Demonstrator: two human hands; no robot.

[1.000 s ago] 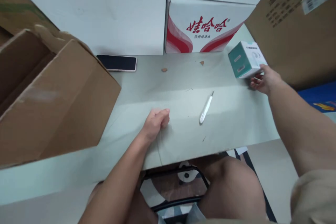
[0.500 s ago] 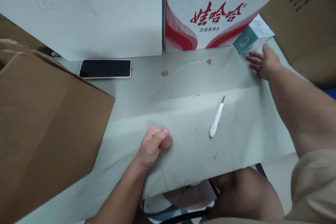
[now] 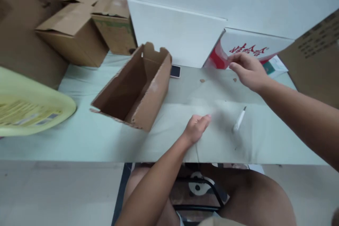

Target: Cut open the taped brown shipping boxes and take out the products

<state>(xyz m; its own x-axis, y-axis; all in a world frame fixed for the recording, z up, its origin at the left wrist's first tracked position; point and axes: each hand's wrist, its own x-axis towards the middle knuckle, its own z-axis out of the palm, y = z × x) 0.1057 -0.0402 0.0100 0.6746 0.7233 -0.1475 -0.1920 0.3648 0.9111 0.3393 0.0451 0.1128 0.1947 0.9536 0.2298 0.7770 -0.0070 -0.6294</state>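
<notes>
My left hand (image 3: 196, 129) rests on the cloth-covered table in a loose fist, with nothing visible in it. Raised above the table, my right hand (image 3: 249, 70) has its fingers stretched out and holds nothing. It passes in front of the white and red printed carton (image 3: 221, 56) and partly covers its lettering. A small green and white box (image 3: 275, 67) sits behind my right wrist. Between my two forearms lies a white utility knife (image 3: 239, 120), blade out and pointing away from me. An open, empty brown cardboard box (image 3: 156, 95) stands left of my left hand.
Behind the open box a phone (image 3: 175, 71) is partly hidden. Two cardboard scraps (image 3: 202, 81) lie on the table (image 3: 106, 144). Closed brown boxes (image 3: 71, 35) stand at the back left, near a yellow-green bottle (image 3: 34, 104). A large carton (image 3: 315, 56) borders the right.
My view has swung left, bringing the bottle and more boxes into sight. My right hand has left the small green and white box, lifting and moving left. My left hand stays closed on the table.
</notes>
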